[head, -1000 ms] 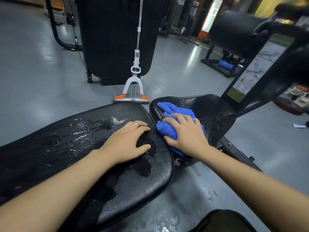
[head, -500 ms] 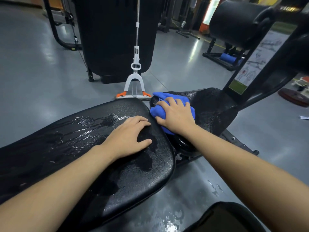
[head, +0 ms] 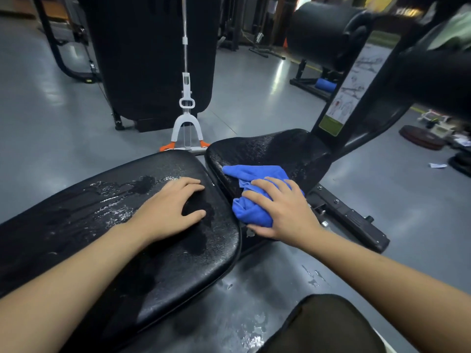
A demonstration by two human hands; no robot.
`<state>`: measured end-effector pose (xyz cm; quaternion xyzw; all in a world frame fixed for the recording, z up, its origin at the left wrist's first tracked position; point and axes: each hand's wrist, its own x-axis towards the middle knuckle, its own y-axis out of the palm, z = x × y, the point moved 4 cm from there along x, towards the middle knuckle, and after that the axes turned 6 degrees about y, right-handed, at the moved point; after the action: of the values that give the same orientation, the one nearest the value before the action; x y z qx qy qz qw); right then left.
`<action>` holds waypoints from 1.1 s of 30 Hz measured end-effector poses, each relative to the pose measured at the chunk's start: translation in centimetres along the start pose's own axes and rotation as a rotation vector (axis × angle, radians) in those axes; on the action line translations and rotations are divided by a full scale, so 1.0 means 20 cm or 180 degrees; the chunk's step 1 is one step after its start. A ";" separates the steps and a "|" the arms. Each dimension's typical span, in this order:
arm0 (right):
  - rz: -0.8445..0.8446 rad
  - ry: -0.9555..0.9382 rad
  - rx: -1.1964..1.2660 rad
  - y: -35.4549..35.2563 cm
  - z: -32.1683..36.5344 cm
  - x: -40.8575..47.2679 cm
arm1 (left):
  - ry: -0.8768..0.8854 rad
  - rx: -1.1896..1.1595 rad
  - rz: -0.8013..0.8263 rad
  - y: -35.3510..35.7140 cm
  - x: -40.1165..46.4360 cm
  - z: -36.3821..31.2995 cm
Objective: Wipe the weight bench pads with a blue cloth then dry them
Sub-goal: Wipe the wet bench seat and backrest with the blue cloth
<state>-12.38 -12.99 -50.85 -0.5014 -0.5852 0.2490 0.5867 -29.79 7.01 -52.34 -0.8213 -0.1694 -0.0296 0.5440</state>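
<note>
Two pads wet, none dried | my right hand (head: 283, 207) grips the blue cloth (head: 254, 192) on the seat pad (head: 275, 149) | my left hand (head: 169, 210) rests flat, fingers spread, on the back pad (head: 102, 225) | drying left

The long back pad (head: 158, 250) is black textured vinyl, wet, with water streaks and droplets across its upper surface. The smaller seat pad (head: 275, 151), just beside its rounded end, is also black and beaded with water. A bunched blue cloth (head: 251, 200) lies at the seat pad's near edge.
</note>
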 end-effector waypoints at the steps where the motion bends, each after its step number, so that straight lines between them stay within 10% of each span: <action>1: -0.0002 -0.0103 0.0058 0.00 -0.03 0.00 | 0.0008 0.0001 -0.0001 0.00 0.00 0.00; 6: -0.0200 -0.0149 0.0574 0.00 -0.22 0.00 | -0.0003 0.0047 -0.0005 0.00 0.02 -0.01; 14: -0.0414 0.1350 0.1111 0.06 -0.64 0.01 | 0.0031 0.0121 -0.0130 0.01 0.04 -0.02; 33: -0.0813 0.2217 0.2004 0.09 -0.52 -0.03 | -0.0082 0.0257 -0.0134 0.03 0.04 -0.08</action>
<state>-2.28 -15.94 -50.86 -0.2773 -0.3072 0.1572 0.8967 -28.73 5.56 -51.99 -0.7952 -0.1947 -0.0236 0.5738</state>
